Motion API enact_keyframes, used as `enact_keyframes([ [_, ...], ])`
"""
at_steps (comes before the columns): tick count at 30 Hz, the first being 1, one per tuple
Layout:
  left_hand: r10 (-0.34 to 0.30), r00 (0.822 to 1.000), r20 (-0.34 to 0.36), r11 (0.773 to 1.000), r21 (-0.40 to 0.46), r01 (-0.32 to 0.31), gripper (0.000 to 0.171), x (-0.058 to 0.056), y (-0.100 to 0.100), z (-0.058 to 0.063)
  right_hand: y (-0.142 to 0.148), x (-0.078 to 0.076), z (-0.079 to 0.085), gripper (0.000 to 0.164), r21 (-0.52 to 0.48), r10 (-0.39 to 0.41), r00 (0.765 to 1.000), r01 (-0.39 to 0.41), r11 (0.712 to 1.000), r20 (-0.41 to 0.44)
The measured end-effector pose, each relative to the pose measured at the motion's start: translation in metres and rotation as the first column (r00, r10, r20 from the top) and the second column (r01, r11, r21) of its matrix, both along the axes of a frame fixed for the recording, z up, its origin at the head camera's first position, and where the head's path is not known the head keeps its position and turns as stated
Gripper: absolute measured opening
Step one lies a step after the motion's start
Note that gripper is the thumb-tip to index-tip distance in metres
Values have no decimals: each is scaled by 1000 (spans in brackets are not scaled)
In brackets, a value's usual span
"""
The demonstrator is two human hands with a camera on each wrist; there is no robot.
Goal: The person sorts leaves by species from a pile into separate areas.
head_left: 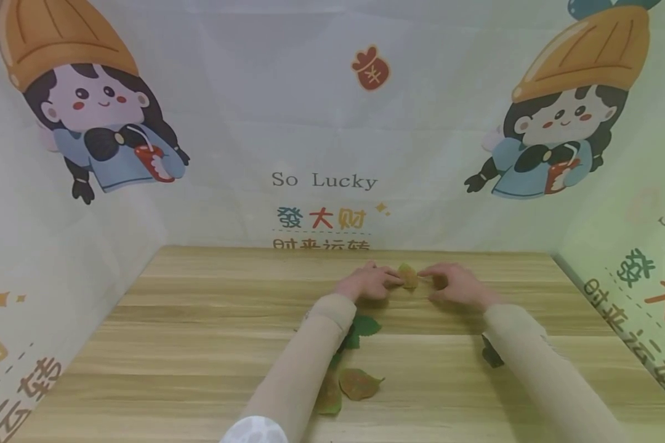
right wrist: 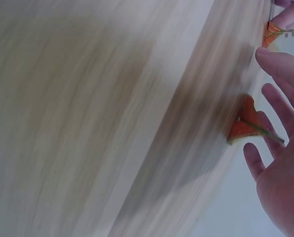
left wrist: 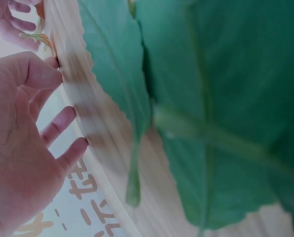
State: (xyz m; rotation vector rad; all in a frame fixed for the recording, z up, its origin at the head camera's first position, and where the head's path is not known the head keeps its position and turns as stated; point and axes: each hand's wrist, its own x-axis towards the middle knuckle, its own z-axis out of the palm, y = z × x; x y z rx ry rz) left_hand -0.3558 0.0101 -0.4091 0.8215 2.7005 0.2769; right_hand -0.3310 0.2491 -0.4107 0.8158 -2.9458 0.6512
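Landmark: small leaf [head_left: 407, 278], lying on the desk [head_left: 199, 307] between the hands.

Risks, L to R. Left sleeve [head_left: 294, 363] crosses above green leaves [head_left: 366, 325] and brown leaves [head_left: 360, 384], nearer the wearer than the small leaf; a low pull-back could drag them. Left hand [head_left: 370, 282]: fingers extended, tips at the small leaf's left edge, no grip evident; a sideways push might skew or crease it. Right hand [head_left: 457, 284]: fingers spread, index at the leaf's right edge (contact unclear), gripping nothing seen. Orange leaf [right wrist: 245, 121], right of the small leaf, sits under those fingers; likely to be knocked.

Writing on backdrop [head_left: 227, 184], L to R: "运转" far left of the small leaf; "So Lucky", "發大财", "时来运转" (foot cut off) behind-left; partial repeats far right. No brands noted.
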Motion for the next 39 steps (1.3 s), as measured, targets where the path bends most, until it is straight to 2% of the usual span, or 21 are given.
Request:
enact_keyframes([
  [6, -9, 1000, 2, 1000, 7, 9, 57, -1, -1, 0, -10, -6, -6, 51, 34, -49, 998, 48, 998, 38],
  [10, 8, 1000, 6, 1000, 10, -8, 57, 2, -2, 2, -14, -7, -6, 51, 47, -77, 995, 74, 996, 62],
  [13, 25, 1000, 17, 999, 18, -26, 57, 3, -2, 3, -16, -6, -4, 50, 64, -81, 995, 77, 995, 64],
  [16, 16, 1000, 26, 1000, 18, -16, 57, 4, -3, 5, -16, -5, -2, 49, 90, -68, 996, 62, 994, 60],
  [19, -29, 999, 41, 999, 43, 28, 60, 2, -5, 7, -15, -6, -1, 49, 114, -54, 997, 47, 992, 59],
  [22, -69, 995, 67, 993, 104, 62, 63, 1, -9, 13, -14, -8, 2, 49, 132, -41, 998, 33, 991, 56],
  [28, -143, 988, 60, 973, 194, 129, 58, 0, -17, 30, -16, -8, 7, 47, 162, -43, 997, 31, 986, 71],
  [32, -199, 978, 65, 956, 232, 179, 54, 5, -22, 42, -18, -6, 8, 48, 164, -42, 995, 27, 986, 87],
  [36, -248, 968, 47, 948, 215, 233, 49, 14, -27, 54, -17, -4, 7, 48, 159, -45, 994, 29, 987, 97],
  [39, -308, 951, -4, 940, 154, 305, 44, 25, -32, 62, -16, -4, 6, 48, 158, -38, 995, 23, 987, 91],
])
